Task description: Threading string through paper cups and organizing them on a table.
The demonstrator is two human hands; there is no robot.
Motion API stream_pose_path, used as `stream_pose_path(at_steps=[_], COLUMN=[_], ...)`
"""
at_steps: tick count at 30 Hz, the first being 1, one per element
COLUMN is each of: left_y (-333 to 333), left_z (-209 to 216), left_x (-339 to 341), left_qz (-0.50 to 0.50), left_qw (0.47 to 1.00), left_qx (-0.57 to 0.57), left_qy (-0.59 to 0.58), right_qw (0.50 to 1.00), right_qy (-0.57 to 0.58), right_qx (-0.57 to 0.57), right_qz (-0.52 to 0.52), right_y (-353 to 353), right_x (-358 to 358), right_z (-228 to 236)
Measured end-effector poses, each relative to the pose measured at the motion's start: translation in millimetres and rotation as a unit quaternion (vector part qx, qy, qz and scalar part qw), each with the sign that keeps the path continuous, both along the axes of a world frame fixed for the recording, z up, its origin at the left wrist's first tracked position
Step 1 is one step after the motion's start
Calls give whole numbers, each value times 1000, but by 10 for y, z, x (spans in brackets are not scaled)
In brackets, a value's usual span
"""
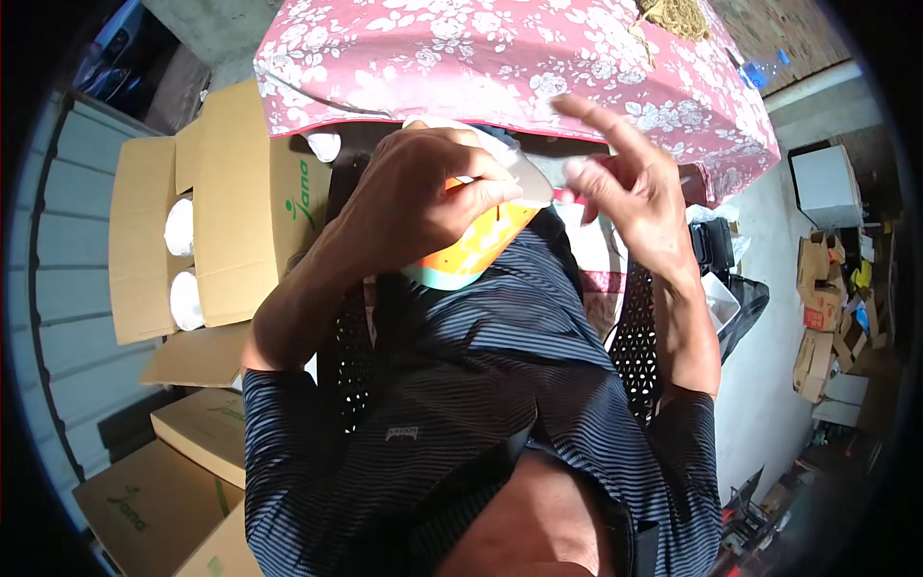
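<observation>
My left hand (433,183) is in front of my chest, its fingers pinched on the upper edge of an orange and yellow printed piece with a pale green border (481,245). The piece looks thin and curved, and its kind is unclear. At its upper right, by my left fingertips, a greyish rounded flap (536,181) sticks out. My right hand (630,188) is raised just right of that flap, slightly blurred. Its index finger is stretched out, thumb apart, and nothing shows between them. Part of something white appears behind my left hand.
A table with a pink floral cloth (461,58) stands ahead, a tan bundle (676,16) on it. At left is an open cardboard box (231,202) with white round items (180,228); more boxes (154,505) lie below. A white box (825,188) and cardboard scraps are at right.
</observation>
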State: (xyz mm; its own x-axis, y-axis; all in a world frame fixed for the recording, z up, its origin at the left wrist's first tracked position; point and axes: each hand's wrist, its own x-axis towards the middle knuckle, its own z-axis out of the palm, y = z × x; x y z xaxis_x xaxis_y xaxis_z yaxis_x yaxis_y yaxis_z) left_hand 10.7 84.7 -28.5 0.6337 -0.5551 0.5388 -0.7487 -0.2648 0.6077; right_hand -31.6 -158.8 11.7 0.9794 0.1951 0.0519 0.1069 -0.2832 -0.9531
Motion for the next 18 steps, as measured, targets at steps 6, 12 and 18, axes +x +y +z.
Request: stream_pose_path(at_steps=[6,12,18], left_y=[-39,2,47], left_z=[1,6,22], left_x=[32,38,23], left_qz=[-13,-27,-23], left_qw=[998,998,999], left_qx=[21,-4,12], left_qy=[53,50,28], right_qw=[988,994,984], right_qy=[84,-38,86], right_qx=[-6,-15,22], right_qz=[130,104,156], right_y=[146,73,-84], right_x=[65,105,113], right_z=[-59,-159,-26])
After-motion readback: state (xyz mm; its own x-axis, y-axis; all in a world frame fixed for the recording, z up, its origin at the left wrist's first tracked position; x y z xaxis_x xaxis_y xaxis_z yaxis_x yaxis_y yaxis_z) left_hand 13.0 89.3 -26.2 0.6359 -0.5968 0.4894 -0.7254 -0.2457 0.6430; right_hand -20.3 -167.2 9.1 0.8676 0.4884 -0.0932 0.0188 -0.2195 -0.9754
